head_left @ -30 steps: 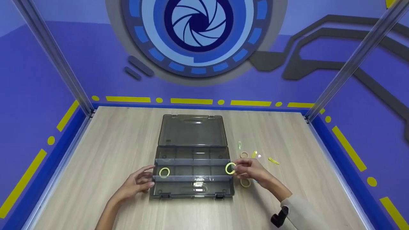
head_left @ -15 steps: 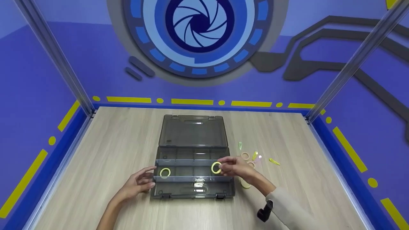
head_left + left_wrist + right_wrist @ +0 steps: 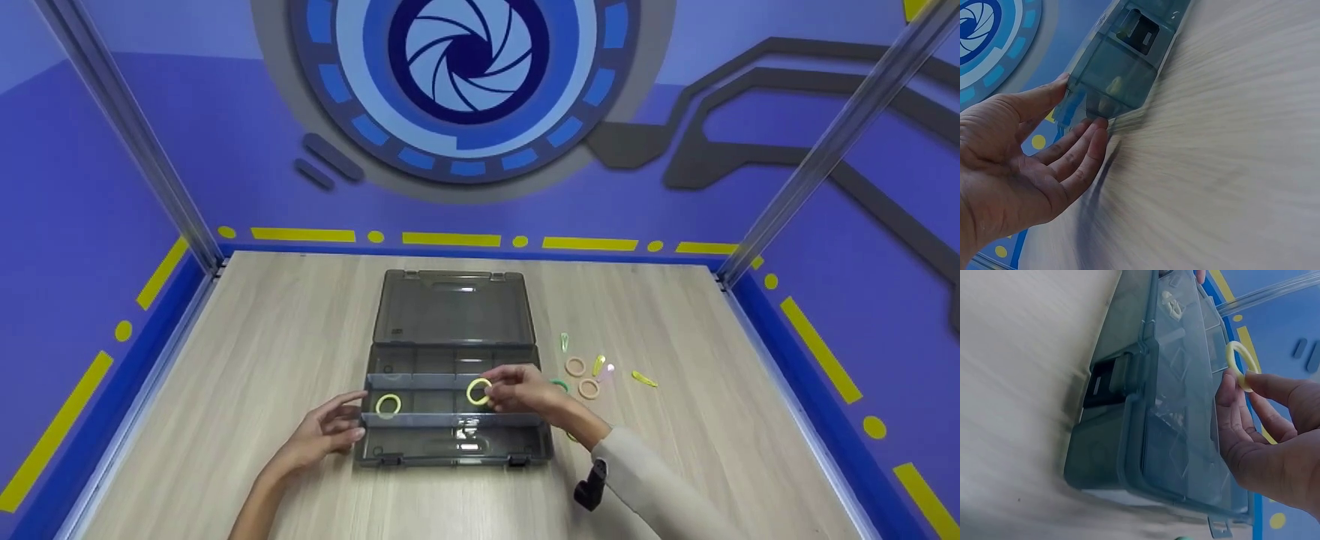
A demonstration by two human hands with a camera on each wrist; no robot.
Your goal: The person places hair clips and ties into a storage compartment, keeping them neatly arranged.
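A smoky clear compartment box (image 3: 457,442) lies with its lid (image 3: 454,315) folded back. One yellow hair tie (image 3: 379,406) rests in the left end of its middle row. My right hand (image 3: 529,391) is over that row and pinches a second yellow hair tie (image 3: 1231,355) between thumb and fingertips, held upright above the dividers. On the box's left side, the fingertips of my left hand (image 3: 311,435) touch the wall with the fingers loosely bent. The left wrist view shows these fingertips (image 3: 1098,121) at the box's corner.
Right of the box lie tan hair ties (image 3: 568,367), a green hair tie (image 3: 559,384) partly behind my right hand, and several snap hair clips (image 3: 598,365). Another yellow hair tie (image 3: 571,436) is mostly hidden by my wrist. Blue printed walls (image 3: 465,217) enclose the wooden table (image 3: 300,300).
My right hand has moved left with the yellow hair tie, from the box's right edge to over the middle row. My left hand stays at the box's left side.
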